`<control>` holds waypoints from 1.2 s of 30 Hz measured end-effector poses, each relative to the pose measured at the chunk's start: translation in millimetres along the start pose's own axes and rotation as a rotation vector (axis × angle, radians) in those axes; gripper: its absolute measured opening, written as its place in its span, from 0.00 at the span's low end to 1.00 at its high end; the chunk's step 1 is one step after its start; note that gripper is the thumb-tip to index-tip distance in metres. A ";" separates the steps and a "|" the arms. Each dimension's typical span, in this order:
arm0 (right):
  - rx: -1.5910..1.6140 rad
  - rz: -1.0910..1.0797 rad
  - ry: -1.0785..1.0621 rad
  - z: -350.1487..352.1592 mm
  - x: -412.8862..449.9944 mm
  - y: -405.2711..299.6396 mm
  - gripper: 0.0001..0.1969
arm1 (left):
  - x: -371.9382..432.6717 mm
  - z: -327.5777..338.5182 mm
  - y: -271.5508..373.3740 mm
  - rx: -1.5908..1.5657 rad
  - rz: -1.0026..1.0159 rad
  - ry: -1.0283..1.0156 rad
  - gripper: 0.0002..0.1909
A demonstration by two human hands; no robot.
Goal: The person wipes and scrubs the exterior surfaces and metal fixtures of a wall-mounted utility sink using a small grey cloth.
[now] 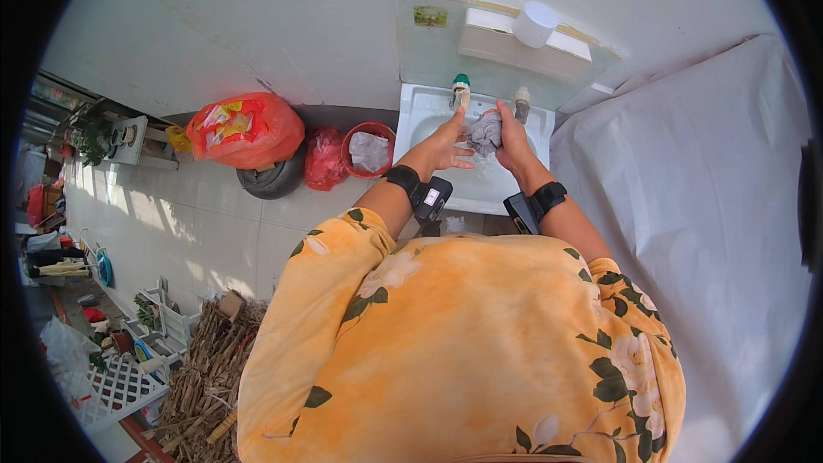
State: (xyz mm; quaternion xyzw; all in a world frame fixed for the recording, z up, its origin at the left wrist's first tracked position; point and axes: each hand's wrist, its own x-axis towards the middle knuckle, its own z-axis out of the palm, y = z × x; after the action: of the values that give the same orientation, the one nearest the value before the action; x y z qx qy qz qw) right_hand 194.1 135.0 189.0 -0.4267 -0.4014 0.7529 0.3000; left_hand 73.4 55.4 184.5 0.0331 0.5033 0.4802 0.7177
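Above a white washbasin [406, 132], my right hand [512, 139] is closed around a crumpled grey cloth [485, 134]. My left hand [443, 146] is just left of the cloth, its fingers spread and nothing held in it. Its thumb points up towards a tap with a green top [461, 82]; whether it touches the tap cannot be made out. A second tap fitting [522, 106] stands behind my right hand. Water or suds [485, 170] show in the bowl under the hands.
Left of the basin are a red bin [355, 170] with a white liner, a red plastic bag [326, 161] and a large red bag [273, 132] of wrappers on a dark round container [276, 179]. A white cup [535, 22] stands on a shelf [488, 38]. Pale sheeting [681, 161] hangs at right.
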 end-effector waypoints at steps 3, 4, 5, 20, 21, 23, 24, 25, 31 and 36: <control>0.292 0.290 -0.127 -6.0 -7.7 -6.4 0.15 | -8.6 -25.9 3.1 -0.028 0.121 -0.385 0.38; 0.163 0.274 -0.239 -12.6 -13.8 -4.8 0.14 | -11.7 -29.5 0.7 0.042 0.164 -0.431 0.39; 0.033 0.257 -0.349 -17.3 -17.5 -3.4 0.13 | -11.6 -31.4 -0.9 0.048 0.154 -0.437 0.39; 0.191 0.416 -0.213 -69.7 -45.0 32.5 0.22 | 14.4 -3.2 -58.9 0.297 0.135 -0.127 0.20; 0.190 0.422 -0.216 -66.3 -45.6 38.0 0.22 | 24.7 -7.5 -66.7 0.293 0.133 -0.121 0.20; 0.538 0.464 -0.208 -54.4 -51.0 47.7 0.18 | 43.9 -18.5 -74.7 1.049 0.394 0.073 0.21; 0.522 0.421 -0.121 -77.4 -52.4 53.1 0.16 | 34.2 10.9 -70.4 1.233 0.328 0.109 0.21; 0.519 0.424 -0.116 -85.7 -51.9 60.1 0.16 | 34.8 12.7 -78.0 1.228 0.326 0.106 0.21; -0.015 0.287 0.268 -133.8 -26.4 54.8 0.20 | 49.7 -29.0 -111.3 1.364 0.395 -0.053 0.29; -0.817 -0.179 0.542 -174.2 63.1 24.5 0.26 | 43.0 -112.9 -111.8 1.772 -0.062 0.302 0.42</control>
State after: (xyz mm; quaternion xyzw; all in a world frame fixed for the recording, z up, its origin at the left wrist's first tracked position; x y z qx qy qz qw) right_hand 316.5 233.6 87.9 -0.6538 -0.6062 0.3672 0.2652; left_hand 62.9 -22.8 40.0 0.4974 0.7788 -0.1046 0.3675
